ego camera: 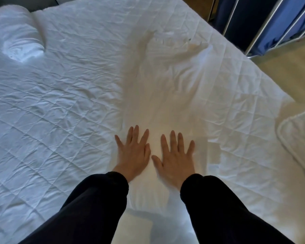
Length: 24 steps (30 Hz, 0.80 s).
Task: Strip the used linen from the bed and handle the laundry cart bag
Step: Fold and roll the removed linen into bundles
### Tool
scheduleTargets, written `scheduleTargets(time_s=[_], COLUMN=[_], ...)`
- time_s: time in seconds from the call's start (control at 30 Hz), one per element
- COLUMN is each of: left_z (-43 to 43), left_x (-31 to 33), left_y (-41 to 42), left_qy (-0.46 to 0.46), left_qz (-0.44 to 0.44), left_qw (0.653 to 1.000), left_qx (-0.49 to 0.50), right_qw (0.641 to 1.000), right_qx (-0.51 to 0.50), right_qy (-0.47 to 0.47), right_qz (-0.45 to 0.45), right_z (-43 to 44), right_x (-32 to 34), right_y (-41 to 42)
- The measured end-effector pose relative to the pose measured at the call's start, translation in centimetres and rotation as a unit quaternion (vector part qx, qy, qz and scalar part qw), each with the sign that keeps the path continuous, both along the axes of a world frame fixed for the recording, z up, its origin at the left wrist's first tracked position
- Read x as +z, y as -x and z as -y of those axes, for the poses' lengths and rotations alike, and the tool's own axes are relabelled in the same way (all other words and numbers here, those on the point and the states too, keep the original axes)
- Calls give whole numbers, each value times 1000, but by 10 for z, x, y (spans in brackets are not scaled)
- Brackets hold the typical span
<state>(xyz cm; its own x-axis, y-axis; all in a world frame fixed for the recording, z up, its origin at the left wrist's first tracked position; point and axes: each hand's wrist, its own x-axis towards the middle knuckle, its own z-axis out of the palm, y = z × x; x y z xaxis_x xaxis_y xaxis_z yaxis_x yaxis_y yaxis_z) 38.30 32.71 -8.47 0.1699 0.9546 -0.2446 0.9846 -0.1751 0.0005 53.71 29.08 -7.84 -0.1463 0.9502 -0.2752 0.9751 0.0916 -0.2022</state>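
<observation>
Flat on the sheet (165,88) at six o'clock: left hand (133,153), then right hand (176,156), fingers straight and splayed, gripping nothing. Better to curl in and bunch it evenly, drawing from twelve o'clock. At ten o'clock, soft rolled bundle (21,41) on diamond-quilted mattress pad (48,124); centre, creased pale cloth; toward two o'clock, tubular metal laundry cart (250,48), blue bag (289,18).

white linen (165,81) lies in a long crumpled strip down the middle of the frame, flat on the quilted bed (51,111). a rolled-up bundle (19,41) sits upper left (blue laundry cart bag (289,20) hangs upper right, beside the bed).
</observation>
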Motion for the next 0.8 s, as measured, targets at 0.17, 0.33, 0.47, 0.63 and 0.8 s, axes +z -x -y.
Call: scheduleTargets(time_s=[0.17, 0.33, 0.47, 0.63, 0.8], left_z=[-15, -28, -34, -33, -22], left_x=[-37, -57, -64, -64, -56], left_y=[-4, -3, -3, -2, 0], left_qy=[20, 33, 37, 23, -17], left_qz=[20, 39, 45, 34, 34], left_qw=[999, 999, 998, 999, 999], left_qx=[23, 15, 15, 20, 22], right_qw=[1000, 999, 999, 1000, 999], right_qx=[5, 7, 6, 5, -21], right_qy=[11, 32, 43, 4, -15], right_qz=[23, 17, 16, 29, 40], right_z=[-18, -30, -34, -32, -14], right_x=[-33, -51, -54, -53, -40], right_y=[2, 3, 3, 5, 14])
